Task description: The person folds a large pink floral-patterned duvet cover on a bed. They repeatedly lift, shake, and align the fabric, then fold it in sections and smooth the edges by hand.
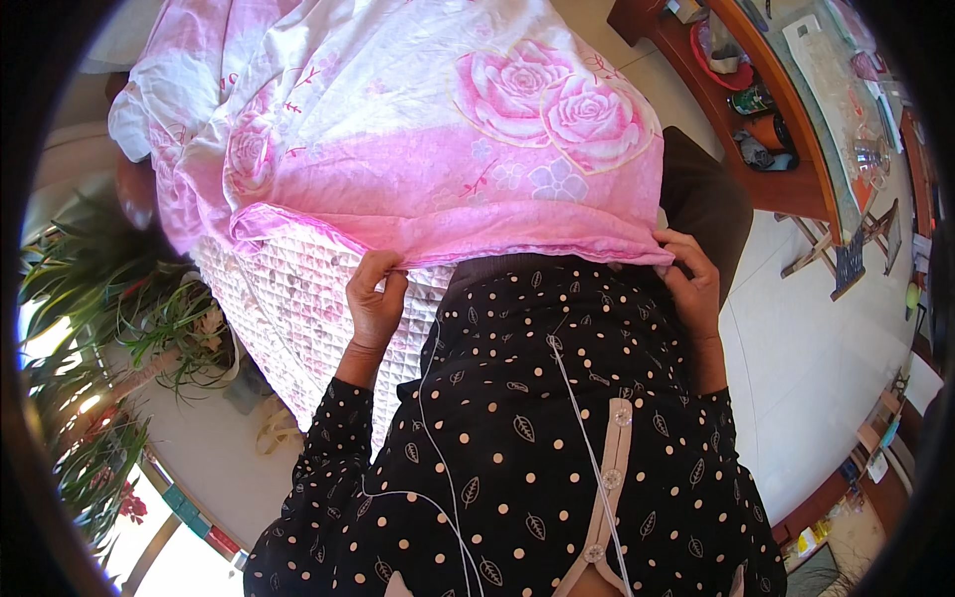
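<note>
A pink and white rose-printed fabric cover point(418, 172) spreads across my lap and away from me. Its near edge is a folded pink hem point(515, 235). With thumb and fingers, my left hand point(377, 295) pinches this hem left of my body. At the hem's right corner, my right hand point(690, 276) holds the cloth in a similar pinch. The hem runs between the two hands, and left of my left hand it curls over. Beneath the cover on the left lies a quilted, patterned pad point(291, 313). A threaded needle point(559, 326) seems stuck in my black dotted shirt.
Leafy potted plants point(179, 321) stand close on the left. At the upper right is a wooden table point(809, 112) with a glass top and a shelf holding several items. A folding wooden stool point(813, 246) stands by it on the pale tiled floor point(791, 358). White cords point(448, 448) hang down my front.
</note>
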A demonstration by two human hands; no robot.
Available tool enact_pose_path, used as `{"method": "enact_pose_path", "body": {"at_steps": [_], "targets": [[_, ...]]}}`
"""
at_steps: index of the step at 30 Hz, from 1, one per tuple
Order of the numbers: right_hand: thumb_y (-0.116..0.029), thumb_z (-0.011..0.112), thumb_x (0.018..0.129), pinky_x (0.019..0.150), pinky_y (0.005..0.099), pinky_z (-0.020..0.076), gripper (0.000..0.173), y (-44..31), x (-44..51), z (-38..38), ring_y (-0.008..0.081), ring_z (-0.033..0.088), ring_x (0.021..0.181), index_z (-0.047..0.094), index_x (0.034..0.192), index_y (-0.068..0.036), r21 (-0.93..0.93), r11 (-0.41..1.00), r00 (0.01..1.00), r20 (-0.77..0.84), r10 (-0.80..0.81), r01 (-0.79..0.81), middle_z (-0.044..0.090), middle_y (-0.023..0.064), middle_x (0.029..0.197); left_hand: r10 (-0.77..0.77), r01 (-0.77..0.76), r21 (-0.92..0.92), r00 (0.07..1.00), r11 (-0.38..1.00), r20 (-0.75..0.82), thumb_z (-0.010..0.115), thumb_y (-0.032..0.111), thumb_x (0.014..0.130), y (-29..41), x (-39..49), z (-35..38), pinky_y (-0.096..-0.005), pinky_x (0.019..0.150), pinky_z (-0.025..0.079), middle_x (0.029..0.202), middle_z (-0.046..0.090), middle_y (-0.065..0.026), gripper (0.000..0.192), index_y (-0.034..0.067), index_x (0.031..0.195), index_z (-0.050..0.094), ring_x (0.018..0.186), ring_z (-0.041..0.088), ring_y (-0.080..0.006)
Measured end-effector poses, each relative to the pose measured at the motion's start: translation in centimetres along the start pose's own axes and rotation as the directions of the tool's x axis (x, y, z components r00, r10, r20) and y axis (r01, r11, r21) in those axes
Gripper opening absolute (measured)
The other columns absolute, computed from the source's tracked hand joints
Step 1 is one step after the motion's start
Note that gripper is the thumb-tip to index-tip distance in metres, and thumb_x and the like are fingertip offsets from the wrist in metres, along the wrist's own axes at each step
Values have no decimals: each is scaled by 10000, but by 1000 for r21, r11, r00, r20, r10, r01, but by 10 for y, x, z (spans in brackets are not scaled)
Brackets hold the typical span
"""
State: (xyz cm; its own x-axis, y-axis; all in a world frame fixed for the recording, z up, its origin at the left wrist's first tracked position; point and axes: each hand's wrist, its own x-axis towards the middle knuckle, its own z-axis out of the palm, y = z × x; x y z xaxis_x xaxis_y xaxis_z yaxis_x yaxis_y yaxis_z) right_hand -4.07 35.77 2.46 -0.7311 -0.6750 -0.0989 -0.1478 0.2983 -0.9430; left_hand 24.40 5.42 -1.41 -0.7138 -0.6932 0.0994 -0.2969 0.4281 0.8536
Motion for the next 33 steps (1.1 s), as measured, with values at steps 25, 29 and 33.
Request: {"method": "enact_pose_path", "body": {"at_steps": [25,29,33], "targets": [[-33,673,686,784,306,485,359,-105,8,-2,194,613,927,616,1035,28,157,988,953,300,-47,-1,575,156,1176,-195,192,-110,981,975,-13,562,-69,792,23,33,-17,-220,591,430,807,589,-29,321,10,1101,594,616,518,-62],[-162,738,755,679,315,527,410,-161,27,11,259,636,968,618,1109,6,482,873,533,719,-446,81,553,203,1229,-184,165,-275,982,947,-44,542,-63,830,43,49,-15,-220,625,464,897,654,-62,325,-7,1149,571,692,596,-83],[-147,711,807,645,313,530,338,-180,26,31,304,642,825,624,1104,-12,646,752,395,661,-637,131,617,171,1050,-138,117,-309,989,944,-47,513,-62,845,64,61,-9,-235,690,488,1048,634,-115,356,-39,1200,530,738,606,-112]]}}
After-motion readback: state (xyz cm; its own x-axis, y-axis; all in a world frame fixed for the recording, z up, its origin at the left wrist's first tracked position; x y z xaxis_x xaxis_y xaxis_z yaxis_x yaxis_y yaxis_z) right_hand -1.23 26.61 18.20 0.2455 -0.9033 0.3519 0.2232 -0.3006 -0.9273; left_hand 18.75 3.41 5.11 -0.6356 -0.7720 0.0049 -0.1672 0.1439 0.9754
